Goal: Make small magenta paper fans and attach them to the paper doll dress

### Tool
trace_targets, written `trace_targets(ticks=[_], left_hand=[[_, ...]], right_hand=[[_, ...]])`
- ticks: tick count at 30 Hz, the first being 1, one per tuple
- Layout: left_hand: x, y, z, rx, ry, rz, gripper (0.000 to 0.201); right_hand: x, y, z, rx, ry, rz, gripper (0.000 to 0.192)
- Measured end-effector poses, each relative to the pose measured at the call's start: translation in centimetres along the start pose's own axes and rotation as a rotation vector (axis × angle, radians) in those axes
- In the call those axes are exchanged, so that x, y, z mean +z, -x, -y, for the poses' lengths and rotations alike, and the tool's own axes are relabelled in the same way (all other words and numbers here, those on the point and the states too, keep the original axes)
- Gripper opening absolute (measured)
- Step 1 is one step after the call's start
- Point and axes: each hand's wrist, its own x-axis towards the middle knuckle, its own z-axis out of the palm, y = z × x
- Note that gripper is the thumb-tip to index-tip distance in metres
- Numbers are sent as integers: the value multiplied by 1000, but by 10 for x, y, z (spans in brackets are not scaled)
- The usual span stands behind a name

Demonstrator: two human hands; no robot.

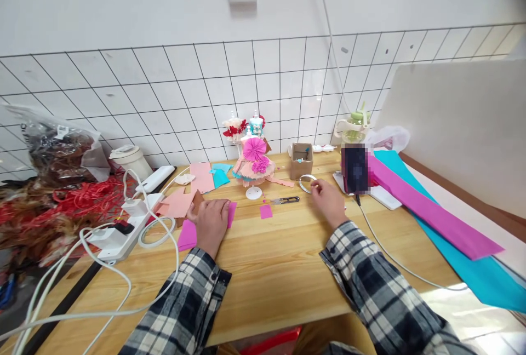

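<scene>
**On the wooden table: loose paper and a tape ring under two hands**

On the table [279, 267], a magenta paper sheet [189, 234] lies pinned under the left hand [211, 222], palm flat, fingers together, gripping nothing. The right hand [329, 201] has loosely curled fingers touching a white tape ring [307, 183]; whether they pinch it I cannot tell. Small scissors [287, 200] lie between the hands, near a paper-dress doll [252, 166]. A sideways sweep might knock the doll over, and the phone cable [386, 251] beside the right sleeve could snag.
</scene>
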Motion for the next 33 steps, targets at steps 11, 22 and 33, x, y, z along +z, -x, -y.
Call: trace_targets(ticks=[11,22,33], left_hand=[[10,2,-1,41,131,57,33],[11,6,-7,77,190,99,29],[11,6,-7,114,204,136,26]], right_hand=[[-13,-11,-45,194,73,21,39],[-2,-6,-35,-181,-24,97,55],[-2,-4,-45,133,354,114,62]])
